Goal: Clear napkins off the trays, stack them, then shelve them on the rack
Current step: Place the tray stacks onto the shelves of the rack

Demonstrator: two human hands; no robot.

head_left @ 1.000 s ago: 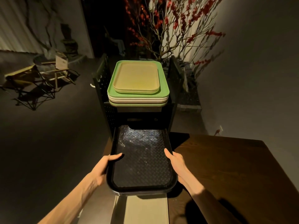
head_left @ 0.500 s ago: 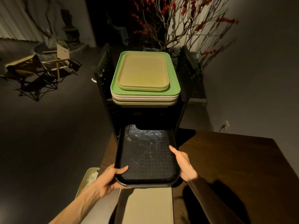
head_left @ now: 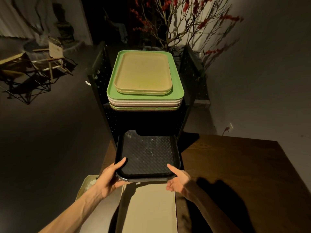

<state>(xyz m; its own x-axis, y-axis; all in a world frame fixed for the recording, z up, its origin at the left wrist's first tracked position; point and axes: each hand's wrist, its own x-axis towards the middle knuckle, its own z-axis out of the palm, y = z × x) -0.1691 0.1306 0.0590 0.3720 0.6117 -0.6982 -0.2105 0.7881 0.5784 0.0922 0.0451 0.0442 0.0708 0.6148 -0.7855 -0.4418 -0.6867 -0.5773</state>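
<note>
Your black tray lies flat with its long axis running straight away from you, its far end already inside the lower opening of the black rack and its near short edge still sticking out over the tabletop. Your left hand grips the near left corner: the thumb lies over the rim on the textured inner floor while the fingers curl underneath the edge. Your right hand is at the near right corner with the index finger stretched out along the rim, touching it, and the other fingers loosely curled below; it does not wrap the tray, so it reads as a released, guiding hand. On top of the rack sits a stack of trays, green and pale ones, with a smaller tan tray uppermost, also lying lengthwise away from you. Just below the black tray's near edge, a beige tray rests on the tabletop, partly shaded by your forearms. To its left a pale tray holds something white and crumpled; whether it is a napkin you cannot tell. Behind the rack stand bare branches with red blossoms, and a folding chair stands far off to the left on the dark floor.
</note>
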